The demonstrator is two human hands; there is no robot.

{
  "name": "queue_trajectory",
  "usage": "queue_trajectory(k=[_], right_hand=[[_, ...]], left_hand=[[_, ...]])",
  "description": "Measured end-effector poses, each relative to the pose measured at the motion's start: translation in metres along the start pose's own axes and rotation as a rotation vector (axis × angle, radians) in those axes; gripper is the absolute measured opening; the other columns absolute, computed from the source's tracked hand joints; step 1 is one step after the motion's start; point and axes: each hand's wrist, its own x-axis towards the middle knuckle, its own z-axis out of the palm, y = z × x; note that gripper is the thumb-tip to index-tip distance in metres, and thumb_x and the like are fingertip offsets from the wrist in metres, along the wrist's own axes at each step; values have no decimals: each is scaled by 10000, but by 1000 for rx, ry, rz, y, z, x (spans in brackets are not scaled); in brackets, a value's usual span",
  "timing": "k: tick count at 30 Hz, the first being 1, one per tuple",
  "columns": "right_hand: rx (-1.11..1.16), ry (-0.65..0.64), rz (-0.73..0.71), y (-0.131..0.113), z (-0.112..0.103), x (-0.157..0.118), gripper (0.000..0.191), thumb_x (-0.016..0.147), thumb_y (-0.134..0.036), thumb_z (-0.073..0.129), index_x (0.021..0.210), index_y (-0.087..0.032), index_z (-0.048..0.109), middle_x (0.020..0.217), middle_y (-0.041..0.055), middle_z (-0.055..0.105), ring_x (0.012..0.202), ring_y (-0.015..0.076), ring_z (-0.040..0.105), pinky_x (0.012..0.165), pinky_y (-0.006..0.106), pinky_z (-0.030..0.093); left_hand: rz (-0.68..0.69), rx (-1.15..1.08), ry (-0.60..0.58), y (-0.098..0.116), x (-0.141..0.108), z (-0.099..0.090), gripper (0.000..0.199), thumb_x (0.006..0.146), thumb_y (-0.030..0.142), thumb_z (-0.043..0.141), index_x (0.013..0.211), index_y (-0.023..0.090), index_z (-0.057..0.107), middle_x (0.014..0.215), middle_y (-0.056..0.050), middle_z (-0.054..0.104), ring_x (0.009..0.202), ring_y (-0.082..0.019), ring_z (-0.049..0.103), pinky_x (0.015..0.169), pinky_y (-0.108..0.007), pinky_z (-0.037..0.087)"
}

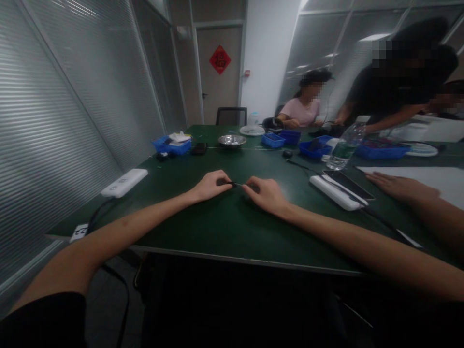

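Just above the green table [203, 217], my left hand [211, 185] and my right hand [267, 194] face each other a short way apart. The left thumb and fingers pinch a small dark piece [229, 183], too small to identify. A thin pale sliver [238, 184] bridges the gap from it to my right fingertips, which are pinched together. Whether the sliver is part of the dark piece I cannot tell. My right fingers partly hide its end.
White power banks [125, 182] lie on both sides. A metal bowl [232, 140], blue trays [273, 140] and a water bottle [344, 145] stand farther off. Another person's hand [402, 186] rests on white paper [445, 181] at right; other people work behind.
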Motion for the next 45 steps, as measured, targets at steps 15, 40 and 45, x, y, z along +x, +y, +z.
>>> queue_trajectory(k=[15, 40, 45], right_hand=[[2, 10, -23, 0, 0, -1, 372, 1022, -510, 505, 1086, -214, 721, 847, 57, 749, 754, 195, 675, 675, 276, 438], [-2, -11, -73, 2, 0, -3, 366, 1032, -500, 504, 1094, -204, 710, 837, 51, 737, 731, 184, 660, 656, 272, 428], [-9, -22, -71, 2, 1, -2, 369, 1032, -502, 501, 1106, -207, 711, 823, 49, 733, 713, 181, 650, 649, 274, 419]], left_hand=[[6, 149, -151, -4, 0, -15, 250, 964, 390, 653, 1083, 190, 745, 1101, -91, 696, 1011, -250, 646, 915, -386, 493], [-720, 412, 145, -158, -37, -145, 280, 778, 327, 818, 1017, 184, 800, 1055, -87, 775, 994, -261, 704, 927, -330, 512], [-692, 484, 189, -167, -45, -151, 340, 789, 303, 805, 1107, 185, 783, 1091, -97, 773, 1043, -271, 697, 961, -354, 511]])
